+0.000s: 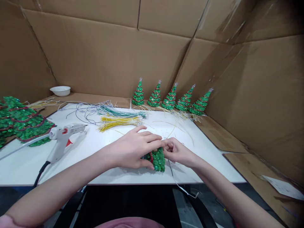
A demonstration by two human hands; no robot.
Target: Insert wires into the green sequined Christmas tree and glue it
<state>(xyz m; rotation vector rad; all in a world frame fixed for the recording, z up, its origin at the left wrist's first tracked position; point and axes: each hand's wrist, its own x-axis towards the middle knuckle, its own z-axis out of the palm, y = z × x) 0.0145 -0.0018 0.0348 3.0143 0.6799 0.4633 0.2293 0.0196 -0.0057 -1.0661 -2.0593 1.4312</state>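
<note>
Cardboard (pixel 102 57) walls in a white tabletop (pixel 114 178) as a person bends both bare hands to a small green decorated tree (pixel 158 161) near the table's front edge. Left hand (pixel 140 147) lies over the tree, its thumb along the near side and its fingers stretched across the top, slightly apart, with the tree clasped between; much of the piece is hidden beneath the palm. Red trim crosses the part that shows. Right hand (pixel 177 152) meets the tree's right-hand end, fingers curled and drawn together, just beside the left fingertips; whether they pinch anything cannot be told. Below it, a thin dark green wire (pixel 170 167) hangs toward the table's edge.

At left, a white glue gun (pixel 60 141) with a red trigger stands on the table, its nozzle pointing right and its black cord running over the front edge. Beyond it sit larger green trees (pixel 28 122) with red garlands, partly cut off by the frame. A bundle of yellow strands (pixel 118 123) lies mid-table, just in front of a green bundle (pixel 121 111), with loose dark wires (pixel 82 113) looping to their left. Five small trees with pale star tops (pixel 169 98) stand in a row along the back, toward the right. A white bowl (pixel 61 91) rests in the far left corner.
</note>
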